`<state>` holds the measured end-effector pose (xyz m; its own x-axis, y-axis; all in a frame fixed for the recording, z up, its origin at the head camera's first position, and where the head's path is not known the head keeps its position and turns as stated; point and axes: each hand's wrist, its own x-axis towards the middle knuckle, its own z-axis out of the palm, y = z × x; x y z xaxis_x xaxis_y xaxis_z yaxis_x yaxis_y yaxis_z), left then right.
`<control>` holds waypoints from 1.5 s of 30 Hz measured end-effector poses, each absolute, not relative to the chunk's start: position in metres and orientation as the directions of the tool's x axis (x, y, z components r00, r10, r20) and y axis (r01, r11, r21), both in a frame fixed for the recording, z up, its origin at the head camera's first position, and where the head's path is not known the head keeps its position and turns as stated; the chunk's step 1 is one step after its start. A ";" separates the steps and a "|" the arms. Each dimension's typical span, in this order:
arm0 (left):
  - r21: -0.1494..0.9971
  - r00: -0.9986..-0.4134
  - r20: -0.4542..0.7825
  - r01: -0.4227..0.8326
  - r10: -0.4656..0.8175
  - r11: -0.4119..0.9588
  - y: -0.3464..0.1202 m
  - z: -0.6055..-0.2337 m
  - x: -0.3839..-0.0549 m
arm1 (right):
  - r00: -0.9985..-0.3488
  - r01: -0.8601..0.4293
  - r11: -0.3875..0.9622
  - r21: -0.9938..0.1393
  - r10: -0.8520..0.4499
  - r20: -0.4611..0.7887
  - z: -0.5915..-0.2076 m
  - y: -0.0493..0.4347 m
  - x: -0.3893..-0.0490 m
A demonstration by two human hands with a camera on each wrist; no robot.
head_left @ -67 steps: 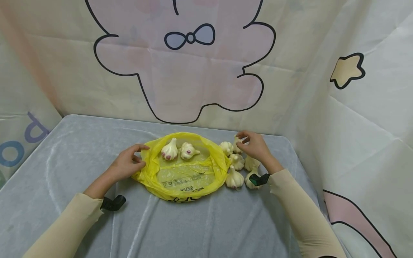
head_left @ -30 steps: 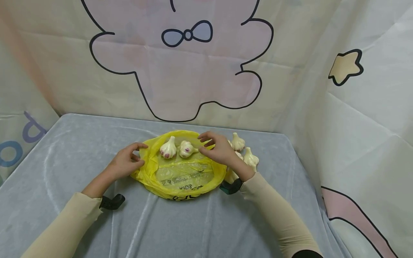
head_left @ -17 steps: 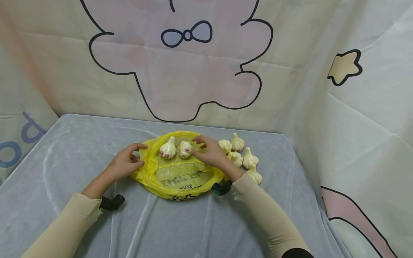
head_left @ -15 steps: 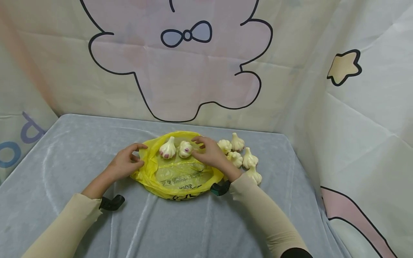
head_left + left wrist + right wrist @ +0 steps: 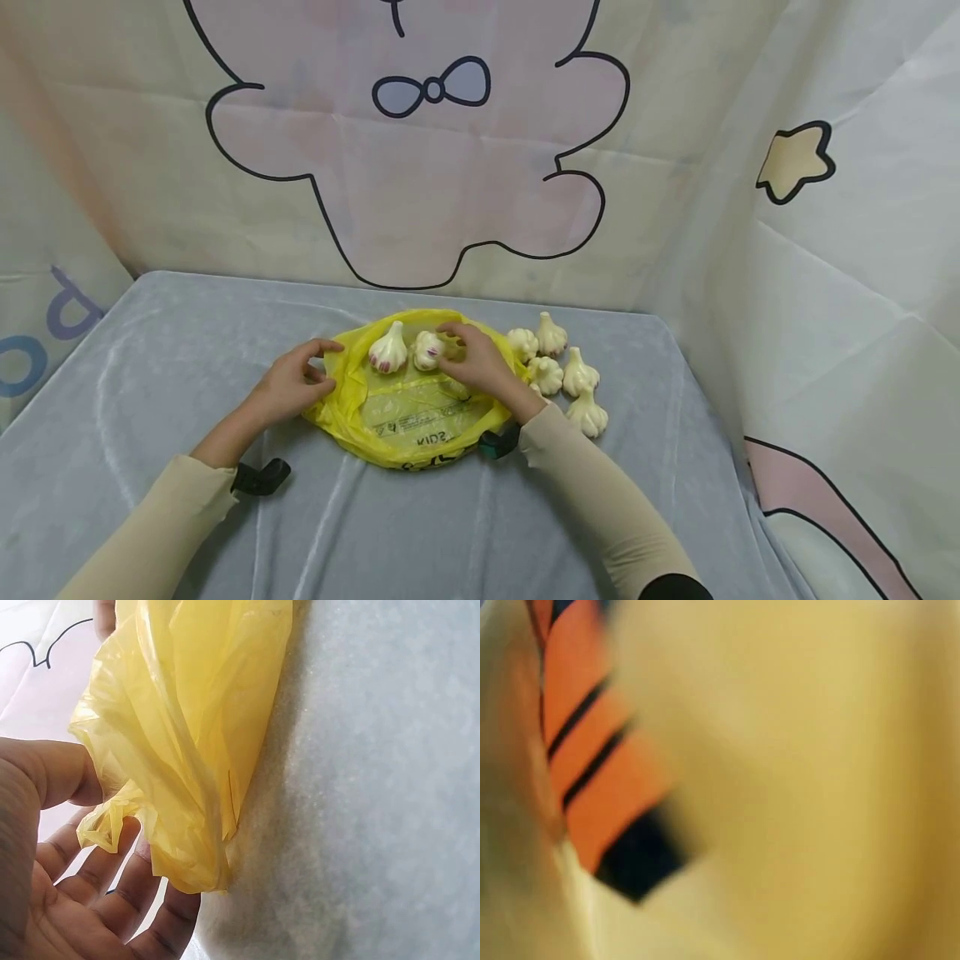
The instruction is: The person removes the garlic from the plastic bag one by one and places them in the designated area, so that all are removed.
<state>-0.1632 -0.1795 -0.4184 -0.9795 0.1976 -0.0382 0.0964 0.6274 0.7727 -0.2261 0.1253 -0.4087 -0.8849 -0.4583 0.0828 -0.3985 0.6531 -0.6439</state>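
Observation:
My left hand [image 5: 288,387] pinches the left edge of a yellow plastic bag [image 5: 390,454]; in the left wrist view its thumb and fingers lie on either side of the crumpled film [image 5: 180,750]. The bag lies spread with its mouth up. Inside are two purple-streaked garlic bulbs, the left garlic bulb [image 5: 388,348] with its stem up and the right garlic bulb [image 5: 427,351]. Reaching in over the bag's right side, my right hand [image 5: 480,362] grips the right bulb with thumb and fingertips around its stem end. The right wrist view is mostly blurred.
Several more garlic bulbs [image 5: 551,333] sit grouped on the table just right of the bag, partly behind the right forearm. A grey cloth [image 5: 187,358] covers the table. Printed fabric [image 5: 480,192] hangs behind its far edge.
My right hand has left a garlic bulb in the group on the right and moved left into the bag, to the right bulb, which has turned slightly. The left hand stays put.

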 end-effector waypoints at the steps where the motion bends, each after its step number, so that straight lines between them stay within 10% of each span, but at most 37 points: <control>1: 0.773 -0.979 -0.037 0.097 0.198 0.627 -0.179 -0.419 -0.163 | -0.885 -0.399 0.652 -0.645 -0.458 0.084 -0.411 0.125 -0.226; 45: 0.780 -0.979 -0.029 0.104 0.202 0.618 -0.178 -0.419 -0.162 | -0.887 -0.356 0.650 -0.672 -0.461 0.023 -0.428 0.115 -0.232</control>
<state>-0.1618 -0.1784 -0.4185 -0.9790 0.2018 -0.0291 0.1041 0.6176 0.7796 -0.2323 0.1150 -0.4276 -0.8869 -0.4614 0.0233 -0.3556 0.6496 -0.6720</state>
